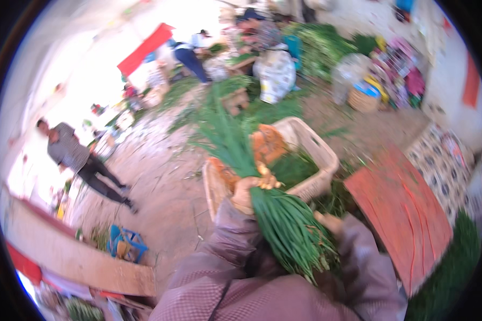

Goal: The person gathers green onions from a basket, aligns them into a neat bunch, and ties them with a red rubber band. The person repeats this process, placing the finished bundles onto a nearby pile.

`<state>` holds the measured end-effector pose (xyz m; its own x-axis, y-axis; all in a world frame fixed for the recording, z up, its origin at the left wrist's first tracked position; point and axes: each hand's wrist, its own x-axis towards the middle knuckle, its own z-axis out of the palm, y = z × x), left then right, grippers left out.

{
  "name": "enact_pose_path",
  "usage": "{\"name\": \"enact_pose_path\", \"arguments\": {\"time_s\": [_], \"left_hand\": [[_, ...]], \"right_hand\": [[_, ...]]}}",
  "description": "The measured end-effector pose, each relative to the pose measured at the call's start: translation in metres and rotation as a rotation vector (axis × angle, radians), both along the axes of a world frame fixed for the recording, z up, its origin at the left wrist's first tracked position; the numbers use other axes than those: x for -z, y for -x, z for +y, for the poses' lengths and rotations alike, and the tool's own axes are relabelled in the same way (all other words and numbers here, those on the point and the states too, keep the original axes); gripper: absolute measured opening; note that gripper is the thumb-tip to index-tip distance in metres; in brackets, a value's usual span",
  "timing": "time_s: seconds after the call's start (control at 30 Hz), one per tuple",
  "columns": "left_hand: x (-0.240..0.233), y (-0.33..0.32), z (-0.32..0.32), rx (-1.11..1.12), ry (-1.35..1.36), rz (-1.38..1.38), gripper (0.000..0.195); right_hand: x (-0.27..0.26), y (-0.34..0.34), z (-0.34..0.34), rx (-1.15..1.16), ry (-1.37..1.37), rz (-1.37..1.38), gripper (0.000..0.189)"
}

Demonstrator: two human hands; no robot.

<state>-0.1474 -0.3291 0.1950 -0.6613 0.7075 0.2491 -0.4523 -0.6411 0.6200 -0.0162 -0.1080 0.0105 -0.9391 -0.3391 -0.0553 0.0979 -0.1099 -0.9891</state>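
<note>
A long bunch of green leafy stalks, likely chives (289,224), slants across the middle of the view. My left hand (245,194) is wrapped around its middle, and long leaves fan out above and below the grip. Beside the right edge of the bunch's lower part is my right hand (330,223), thumb showing and fingers largely hidden; whether it touches the stalks is unclear. Beneath and beyond the left hand stands a pale plastic crate (323,170). Inside it are dark green leaves (295,168) and an orange patterned item (270,140).
A reddish board (401,212) with red strings (411,240) lies at right. A person in a striped shirt (70,146) stands left, near a small blue stool (134,244). Farther off, people work by heaped greens (321,46). A wooden plank (84,252) spans the lower left.
</note>
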Motion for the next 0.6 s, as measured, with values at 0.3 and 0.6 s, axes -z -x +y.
{"name": "enact_pose_path", "arguments": {"time_s": [0.3, 0.6], "left_hand": [[0.048, 0.026, 0.004, -0.358, 0.302, -0.366, 0.026], [0.046, 0.015, 0.033, -0.292, 0.504, -0.222, 0.029]], "right_hand": [[0.080, -0.111, 0.071, -0.130, 0.268, -0.398, 0.029], [0.131, -0.098, 0.095, 0.289, 0.313, -0.515, 0.009]]}}
